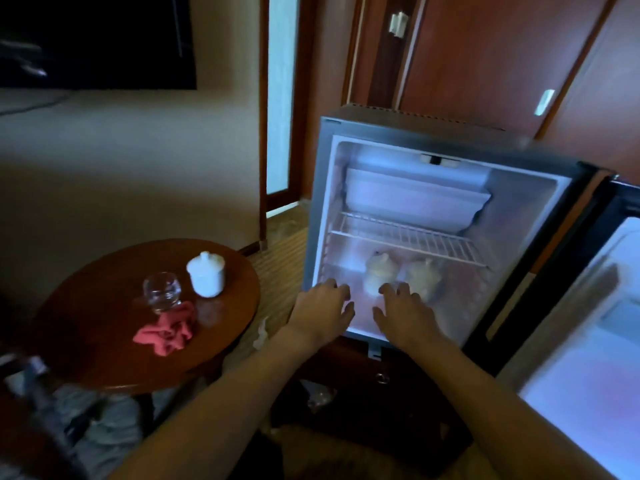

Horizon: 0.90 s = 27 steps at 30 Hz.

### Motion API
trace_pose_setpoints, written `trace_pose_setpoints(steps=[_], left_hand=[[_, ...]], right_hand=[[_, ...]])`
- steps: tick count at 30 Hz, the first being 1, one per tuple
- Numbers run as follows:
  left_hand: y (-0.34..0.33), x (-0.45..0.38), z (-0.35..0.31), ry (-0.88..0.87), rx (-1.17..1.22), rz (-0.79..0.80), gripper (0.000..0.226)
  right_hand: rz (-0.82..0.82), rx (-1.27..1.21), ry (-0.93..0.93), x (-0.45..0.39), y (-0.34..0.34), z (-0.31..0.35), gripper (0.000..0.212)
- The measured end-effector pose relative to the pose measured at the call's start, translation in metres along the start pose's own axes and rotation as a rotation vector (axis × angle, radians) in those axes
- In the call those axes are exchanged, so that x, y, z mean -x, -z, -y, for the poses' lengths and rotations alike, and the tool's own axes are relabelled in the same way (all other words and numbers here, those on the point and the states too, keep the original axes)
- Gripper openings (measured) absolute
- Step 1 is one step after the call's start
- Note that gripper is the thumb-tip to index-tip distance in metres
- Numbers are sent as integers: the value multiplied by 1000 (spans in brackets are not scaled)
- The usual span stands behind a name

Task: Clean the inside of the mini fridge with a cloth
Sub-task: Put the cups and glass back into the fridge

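Mini fridge standing open, both hands reaching in

Grey mini fridge (346, 161) with a white lining is standing with its door (588, 323) swung right. Left hand (323, 303) and right hand (403, 313) are stretching, fingers spread and holding nothing, over the lower compartment. Two pale rounded lidded pots (401, 277) are sitting just beyond the fingertips, under the white wire shelf (408, 239). Crumpled pink cloth (166, 332) is lying on the round brown wooden table (86, 323) to the left, beside a clear glass cup (162, 292) and a white lidded ceramic cup (206, 274)

Dim room: round wooden table (104, 341), beige wall (121, 161), seemingly striped carpet (277, 268).
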<state>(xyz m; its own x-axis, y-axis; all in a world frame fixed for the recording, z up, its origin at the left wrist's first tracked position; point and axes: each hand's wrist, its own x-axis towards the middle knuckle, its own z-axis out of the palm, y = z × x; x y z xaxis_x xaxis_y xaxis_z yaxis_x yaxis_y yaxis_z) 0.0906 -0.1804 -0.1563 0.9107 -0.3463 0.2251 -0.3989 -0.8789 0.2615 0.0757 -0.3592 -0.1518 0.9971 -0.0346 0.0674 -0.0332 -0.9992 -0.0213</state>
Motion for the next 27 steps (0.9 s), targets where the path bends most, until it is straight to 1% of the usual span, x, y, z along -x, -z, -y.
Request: trace_pose_setpoints(steps=[1, 3, 6, 7, 9, 11, 12, 13, 14, 17, 20, 23, 25, 27], left_hand=[[9, 18, 18, 24, -26, -3, 31], [33, 42, 60, 134, -47, -16, 29], [67, 57, 133, 338, -84, -119, 36], [74, 57, 157, 407, -141, -117, 45], [79, 54, 203, 553, -220, -15, 73], [75, 48, 246, 698, -173, 129, 107], [70, 44, 265, 761, -120, 181, 120], [64, 41, 281, 808, -63, 210, 127], [56, 38, 294, 835, -13, 225, 131], [32, 30, 320, 833, 60, 242, 128], [15, 24, 338, 801, 95, 211, 112], [5, 23, 351, 769, 115, 127, 86], [3, 23, 355, 755, 112, 119, 81], [3, 24, 357, 737, 108, 120, 79]], right_hand=[[-1, 2, 39, 5, 3, 17, 45], [-4, -38, 106, 9, 7, 53, 43], [-20, -144, 210, 3, 5, 113, 40], [-20, -177, 244, -1, 4, 133, 39], [-24, -201, 321, -11, -3, 169, 35], [-27, -211, 382, -25, -13, 201, 30], [-17, -220, 394, -33, -18, 214, 30], [1, -232, 397, -41, -23, 225, 30], [24, -248, 395, -49, -29, 235, 31], [63, -261, 402, -74, -44, 259, 34], [66, -213, 397, -100, -60, 282, 44], [71, -224, 379, -129, -74, 305, 71], [62, -265, 362, -152, -80, 322, 86], [101, -281, 340, -175, -86, 341, 99]])
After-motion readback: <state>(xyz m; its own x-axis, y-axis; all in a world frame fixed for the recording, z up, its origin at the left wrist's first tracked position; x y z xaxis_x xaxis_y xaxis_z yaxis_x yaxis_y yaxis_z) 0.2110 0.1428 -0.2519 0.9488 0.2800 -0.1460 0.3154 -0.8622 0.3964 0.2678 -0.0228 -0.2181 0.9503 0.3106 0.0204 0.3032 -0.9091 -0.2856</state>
